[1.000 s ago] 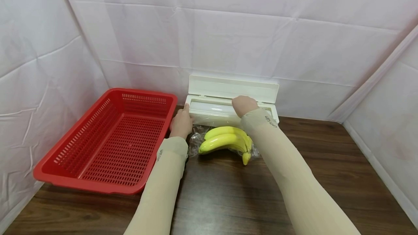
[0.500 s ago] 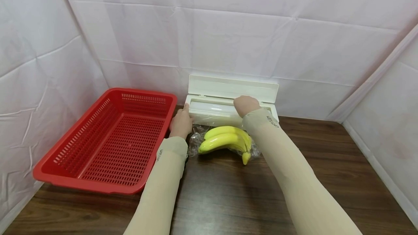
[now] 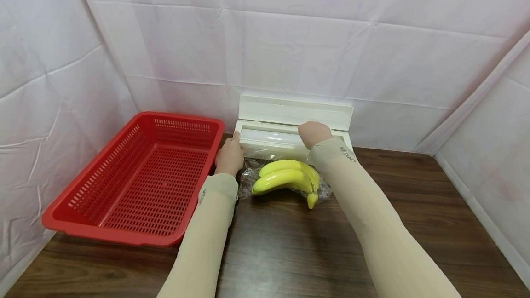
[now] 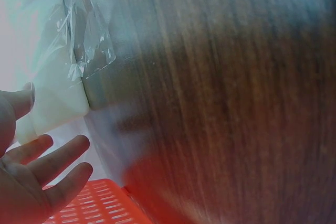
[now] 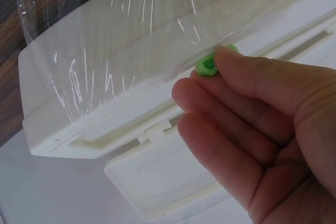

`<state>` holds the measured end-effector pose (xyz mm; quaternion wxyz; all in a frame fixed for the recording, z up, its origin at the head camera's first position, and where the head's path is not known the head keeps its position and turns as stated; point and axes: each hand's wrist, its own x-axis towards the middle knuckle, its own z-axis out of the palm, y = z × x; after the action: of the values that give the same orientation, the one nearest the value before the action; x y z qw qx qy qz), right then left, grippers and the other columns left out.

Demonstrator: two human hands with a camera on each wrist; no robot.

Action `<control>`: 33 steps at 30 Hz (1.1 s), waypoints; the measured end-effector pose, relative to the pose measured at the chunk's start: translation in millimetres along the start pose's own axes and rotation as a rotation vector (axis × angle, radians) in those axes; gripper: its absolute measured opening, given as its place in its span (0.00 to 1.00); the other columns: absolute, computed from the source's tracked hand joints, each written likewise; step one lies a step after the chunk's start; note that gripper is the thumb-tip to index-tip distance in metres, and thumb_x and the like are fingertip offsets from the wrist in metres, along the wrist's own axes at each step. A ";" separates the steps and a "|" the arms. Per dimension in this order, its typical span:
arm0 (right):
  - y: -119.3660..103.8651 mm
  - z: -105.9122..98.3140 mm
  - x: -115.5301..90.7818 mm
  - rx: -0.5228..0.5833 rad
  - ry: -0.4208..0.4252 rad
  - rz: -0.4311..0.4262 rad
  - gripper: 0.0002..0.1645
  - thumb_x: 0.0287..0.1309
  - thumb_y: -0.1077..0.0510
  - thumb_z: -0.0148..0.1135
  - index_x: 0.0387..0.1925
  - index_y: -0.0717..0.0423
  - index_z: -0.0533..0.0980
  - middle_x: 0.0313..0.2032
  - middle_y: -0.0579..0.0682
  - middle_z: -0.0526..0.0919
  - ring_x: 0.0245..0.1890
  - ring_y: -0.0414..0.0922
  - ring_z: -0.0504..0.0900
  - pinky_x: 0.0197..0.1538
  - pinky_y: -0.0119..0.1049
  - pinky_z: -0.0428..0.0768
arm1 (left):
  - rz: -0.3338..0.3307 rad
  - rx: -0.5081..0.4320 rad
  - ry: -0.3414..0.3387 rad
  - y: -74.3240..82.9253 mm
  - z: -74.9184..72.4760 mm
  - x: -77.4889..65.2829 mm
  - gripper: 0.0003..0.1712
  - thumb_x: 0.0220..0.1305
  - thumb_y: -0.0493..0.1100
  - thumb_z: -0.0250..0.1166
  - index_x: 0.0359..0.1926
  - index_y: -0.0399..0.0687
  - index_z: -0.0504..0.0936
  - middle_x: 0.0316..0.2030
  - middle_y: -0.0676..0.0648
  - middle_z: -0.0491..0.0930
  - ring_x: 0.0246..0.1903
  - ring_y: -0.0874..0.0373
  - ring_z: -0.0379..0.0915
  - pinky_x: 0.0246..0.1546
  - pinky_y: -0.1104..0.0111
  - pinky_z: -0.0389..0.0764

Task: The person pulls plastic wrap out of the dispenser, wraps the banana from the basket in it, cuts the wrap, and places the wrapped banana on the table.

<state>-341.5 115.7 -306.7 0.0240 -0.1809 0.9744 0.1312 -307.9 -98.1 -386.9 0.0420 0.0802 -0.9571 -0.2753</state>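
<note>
A white cling film dispenser (image 3: pixel 265 151) stands at the back of the table with its lid (image 3: pixel 290 110) raised. My left hand (image 3: pixel 230 155) holds its left end, thumb on the front and forefinger at the end; the other fingers are spread in the left wrist view. My right hand (image 3: pixel 313 133) pinches a small green slide cutter (image 5: pixel 208 65) on the dispenser's edge between thumb and forefinger. Clear cling film (image 5: pixel 121 30) stretches from the dispenser toward the bunch of bananas (image 3: pixel 285 178) in front of it. Crumpled film (image 3: pixel 248 178) shows at both sides of the bananas.
A red perforated basket (image 3: pixel 161 187) stands at the left, close by my left forearm. White cloth walls (image 3: pixel 298 54) rise behind and on both sides. The dark wood table (image 3: pixel 290 252) extends in front of the bananas and to the right.
My right hand has slid a little to the right along the dispenser's edge. My left hand, the bananas and the basket have stayed where they were.
</note>
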 end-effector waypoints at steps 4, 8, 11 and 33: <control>2.9 1.8 0.8 0.004 0.001 0.000 0.10 0.62 0.68 0.52 0.32 0.61 0.80 0.33 0.55 0.85 0.28 0.47 0.81 0.37 0.45 0.83 | -0.001 0.005 0.003 -0.5 0.6 0.8 0.39 0.67 0.46 0.57 0.74 0.53 0.49 0.61 0.38 0.68 0.52 0.41 0.74 0.51 0.53 0.75; 5.8 5.0 2.6 0.004 0.008 -0.008 0.09 0.61 0.69 0.52 0.31 0.61 0.79 0.31 0.55 0.85 0.28 0.47 0.81 0.36 0.45 0.83 | 0.002 0.009 0.008 -1.3 1.3 1.5 0.39 0.67 0.46 0.57 0.74 0.53 0.49 0.61 0.38 0.68 0.52 0.42 0.74 0.51 0.53 0.76; 6.8 5.3 2.6 0.006 0.013 -0.014 0.10 0.60 0.70 0.51 0.29 0.61 0.79 0.31 0.56 0.85 0.29 0.49 0.82 0.36 0.47 0.83 | 0.002 0.014 0.009 -1.7 2.0 1.7 0.39 0.67 0.47 0.57 0.74 0.52 0.49 0.61 0.38 0.68 0.52 0.42 0.74 0.51 0.53 0.76; 12.3 5.6 -0.5 0.015 0.022 -0.021 0.12 0.62 0.70 0.48 0.30 0.62 0.78 0.33 0.58 0.84 0.30 0.52 0.83 0.38 0.50 0.83 | -0.012 0.009 0.005 1.7 1.0 -0.7 0.39 0.67 0.46 0.57 0.74 0.53 0.50 0.61 0.38 0.68 0.51 0.41 0.74 0.51 0.53 0.76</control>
<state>-345.5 128.4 -309.0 0.0161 -0.1925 0.9736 0.1215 -307.6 -96.1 -386.9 0.0426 0.0869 -0.9577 -0.2711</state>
